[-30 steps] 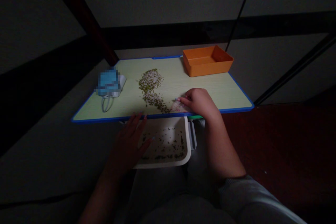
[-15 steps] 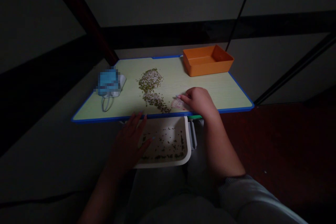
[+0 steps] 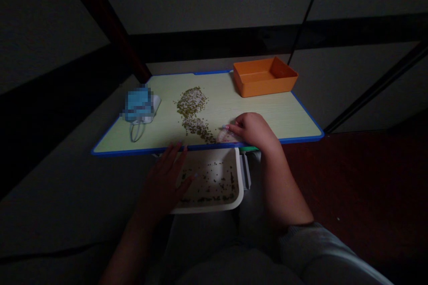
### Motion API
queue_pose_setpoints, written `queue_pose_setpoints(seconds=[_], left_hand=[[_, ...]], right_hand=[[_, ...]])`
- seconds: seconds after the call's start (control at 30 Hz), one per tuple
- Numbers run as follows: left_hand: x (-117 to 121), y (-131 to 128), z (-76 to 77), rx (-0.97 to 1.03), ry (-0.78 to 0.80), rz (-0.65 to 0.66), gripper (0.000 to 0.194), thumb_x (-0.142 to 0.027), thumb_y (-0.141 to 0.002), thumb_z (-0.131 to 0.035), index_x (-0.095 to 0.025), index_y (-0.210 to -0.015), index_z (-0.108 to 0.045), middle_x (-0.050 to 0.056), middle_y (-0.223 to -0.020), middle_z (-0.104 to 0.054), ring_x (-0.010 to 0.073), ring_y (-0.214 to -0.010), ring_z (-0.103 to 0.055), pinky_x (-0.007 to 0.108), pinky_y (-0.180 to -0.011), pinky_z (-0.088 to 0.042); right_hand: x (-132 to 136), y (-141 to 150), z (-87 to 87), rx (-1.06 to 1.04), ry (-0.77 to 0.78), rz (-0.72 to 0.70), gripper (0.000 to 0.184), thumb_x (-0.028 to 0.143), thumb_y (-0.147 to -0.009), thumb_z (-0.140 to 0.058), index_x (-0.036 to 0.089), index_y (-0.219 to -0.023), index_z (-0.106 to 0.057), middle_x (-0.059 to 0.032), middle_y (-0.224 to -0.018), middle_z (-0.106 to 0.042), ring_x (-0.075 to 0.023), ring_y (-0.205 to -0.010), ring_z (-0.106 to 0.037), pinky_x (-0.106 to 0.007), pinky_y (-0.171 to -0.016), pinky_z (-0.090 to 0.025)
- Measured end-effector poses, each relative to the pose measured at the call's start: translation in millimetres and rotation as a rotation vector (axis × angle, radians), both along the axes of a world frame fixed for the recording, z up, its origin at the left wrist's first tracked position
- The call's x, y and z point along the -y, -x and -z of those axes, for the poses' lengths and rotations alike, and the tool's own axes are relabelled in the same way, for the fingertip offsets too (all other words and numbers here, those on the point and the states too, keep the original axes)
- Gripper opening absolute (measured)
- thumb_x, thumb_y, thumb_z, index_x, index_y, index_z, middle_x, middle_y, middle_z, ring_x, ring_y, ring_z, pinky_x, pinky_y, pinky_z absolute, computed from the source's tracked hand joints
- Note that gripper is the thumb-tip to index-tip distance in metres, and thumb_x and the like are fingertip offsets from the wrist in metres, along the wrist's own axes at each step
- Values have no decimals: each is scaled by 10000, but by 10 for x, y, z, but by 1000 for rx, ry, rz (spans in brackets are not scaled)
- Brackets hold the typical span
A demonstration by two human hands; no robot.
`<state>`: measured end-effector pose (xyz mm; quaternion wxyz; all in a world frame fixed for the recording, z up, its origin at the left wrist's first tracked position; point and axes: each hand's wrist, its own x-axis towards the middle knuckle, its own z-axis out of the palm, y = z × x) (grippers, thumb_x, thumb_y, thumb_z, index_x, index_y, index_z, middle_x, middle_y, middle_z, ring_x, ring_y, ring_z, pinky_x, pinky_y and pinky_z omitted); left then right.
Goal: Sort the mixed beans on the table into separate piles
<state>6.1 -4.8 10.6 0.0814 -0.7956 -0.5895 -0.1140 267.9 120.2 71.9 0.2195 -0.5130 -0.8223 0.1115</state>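
The right hand (image 3: 254, 132) rests on the pale green worktop (image 3: 274, 113) near its blue front edge, loosely curled with the fingers pointing left. Its fingertips (image 3: 227, 127) lie over a small, pale, translucent piece of plastic or paper (image 3: 228, 136), but the dim light hides whether they are pinching it. That piece sits just beside the lower end of a winding trail of green mung beans (image 3: 191, 110) mixed with pale grains, and the beans come close to the fingertips without clearly passing under them. The left hand (image 3: 163, 182) is open with its fingers spread, their tips at the worktop's front edge and the thumb reaching out over a white plastic tray (image 3: 236, 178). This tray sits below and in front of the worktop, with loose beans (image 3: 211, 182) scattered across its floor and gathered more thickly near its front wall. The left hand stands well apart from the trail on the worktop. Farther back, an orange rectangular tray (image 3: 264, 78) stands at the far edge, and a pixelated blue object with thin loops (image 3: 138, 104) lies at the left end.
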Motion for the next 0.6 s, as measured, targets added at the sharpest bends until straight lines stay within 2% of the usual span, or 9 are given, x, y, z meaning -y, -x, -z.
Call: queue_pose_setpoints(seconds=[0.6], left_hand=[[-3,4,8,-2,-16,3,742,-497,-849,-455,-262,-1465,-114,93,-1553,-244,274,-1429,-217,484,-1099,-332]], right_hand=[[10,-59,0,-64,36,4,417,468,-833,-573,161,-550,-578,21,-504,-440,-91,-524,-297,-295,-568,-175]])
